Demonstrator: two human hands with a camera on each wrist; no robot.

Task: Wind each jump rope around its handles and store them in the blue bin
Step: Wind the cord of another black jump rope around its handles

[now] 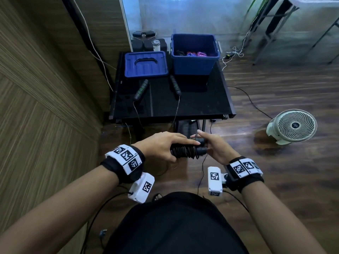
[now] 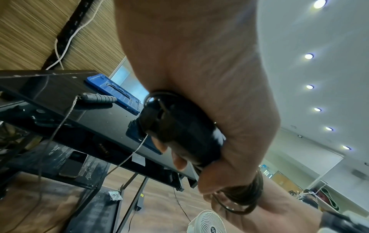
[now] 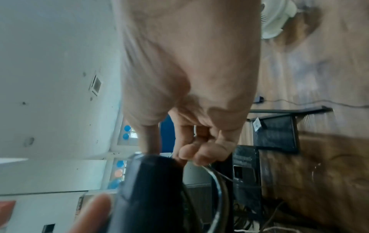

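**Both hands on the wound black rope, in front of the table**

Your left hand grasps the pair of black jump rope handles with dark cable coiled around them; the fingers lie over the top of the bundle and the thumb comes from below. In the left wrist view the fingers curl around the round black ends of the handles, and several loops of cable hang beside the thumb. Your right hand is at the other end of the same bundle. Its fingers are curled, and in the right wrist view they pinch the thin cable close to the handle end. You hold the bundle in the air, in front of your body and before the near edge of the black glossy table.

On this table lies a second jump rope with black handles marked by green rings. The two handles are apart from each other, and its thin cable hangs down over the near edge. Behind the handles, on the left, the blue plastic lid lies flat. To the right of it stands the open blue plastic bin, with pink and dark things inside. A white round fan stands on the wooden floor, well apart to the right of the table.
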